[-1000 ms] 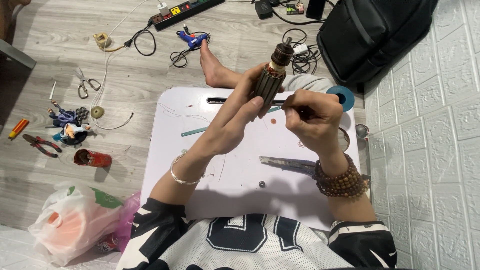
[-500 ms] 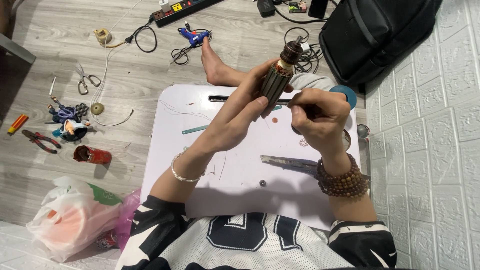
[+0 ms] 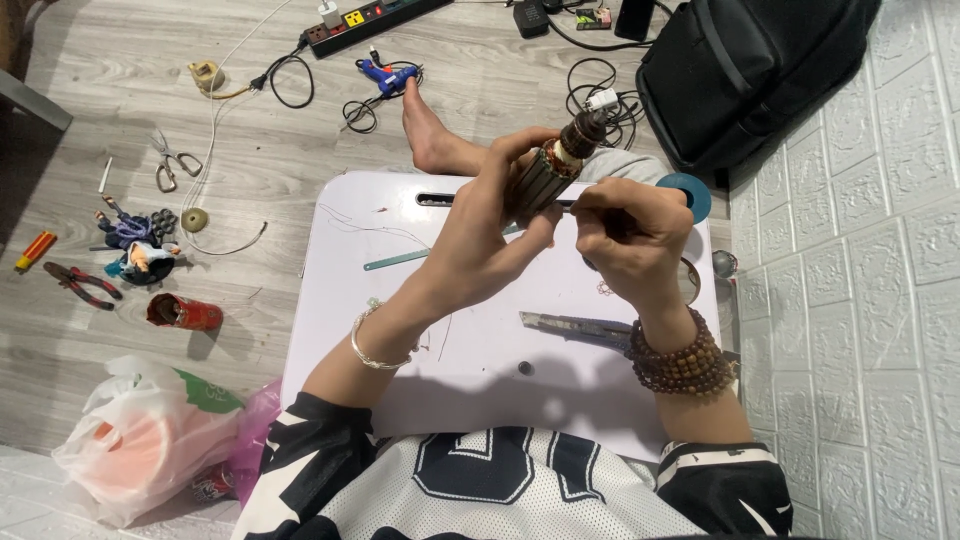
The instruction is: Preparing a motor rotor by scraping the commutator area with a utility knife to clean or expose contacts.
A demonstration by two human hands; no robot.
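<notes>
Copper-wound motor rotor [image 3: 548, 172] gripped by left hand [image 3: 480, 240]; right hand [image 3: 632, 235] alongside.

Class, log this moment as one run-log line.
left hand: holds motor armature | right hand: thin tool at armature | under hands: white lap table

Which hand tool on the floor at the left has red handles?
The pliers, lying near the left edge below the small orange screwdriver; the scissors farther up are plain metal.

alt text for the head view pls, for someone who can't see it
Seen from above, a left hand holds a motor armature over a white lap table while the right hand works a thin tool against it; tools lie about.
</notes>
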